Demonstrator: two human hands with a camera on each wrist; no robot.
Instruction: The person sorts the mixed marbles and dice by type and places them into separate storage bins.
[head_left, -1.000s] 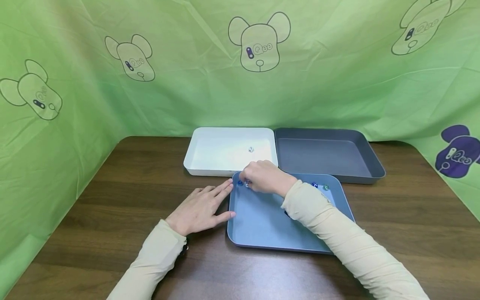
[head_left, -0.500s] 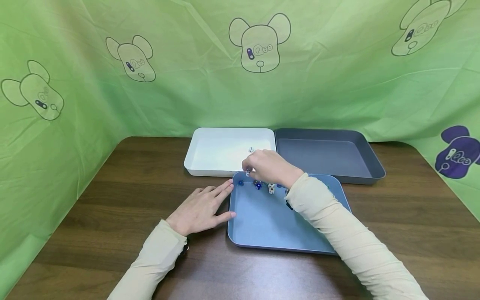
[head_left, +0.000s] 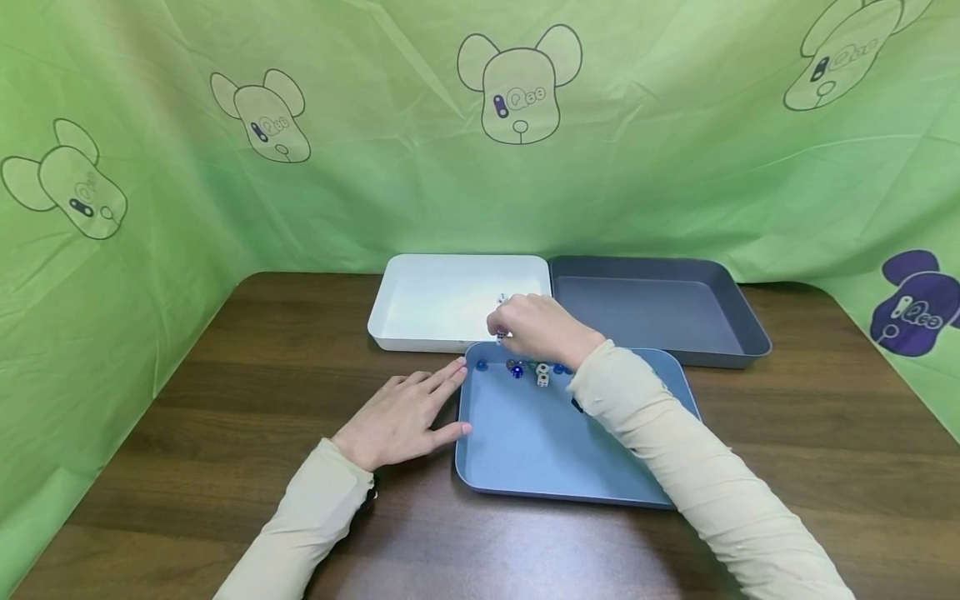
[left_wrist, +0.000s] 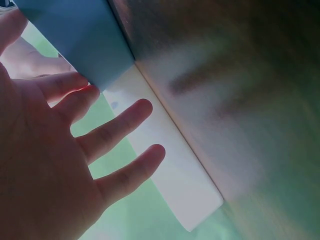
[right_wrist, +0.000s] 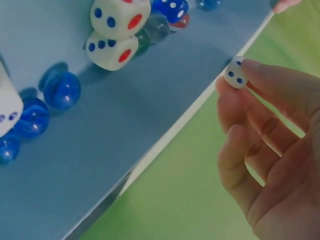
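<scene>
Between thumb and fingertips, my right hand [head_left: 542, 329] pinches a small white die [right_wrist: 235, 73] with blue dots. It is over the far edge of the blue tray [head_left: 555, 450], beside the white tray's [head_left: 435, 304] near wall. My left hand [head_left: 397, 417] lies with fingers straight, fingertips at the blue tray's left rim. Inside the blue tray, two white dice [right_wrist: 120, 17] with red and blue dots sit together, and a blue die [head_left: 517, 372] is near them. Blue marbles [right_wrist: 62, 90] and clear ones lie along the tray's far side, partly hidden by my right hand.
Another white die [head_left: 502, 297] lies in the white tray, just beyond my right hand. A dark grey tray [head_left: 645, 308] stands to its right. Behind the trays hangs a green cloth [head_left: 375, 200], and everything rests on a brown wooden table [head_left: 247, 375].
My right hand has picked the white die up from the blue tray's far left corner and moved away from me, slightly right, to the white tray's edge. The left hand has stayed still.
</scene>
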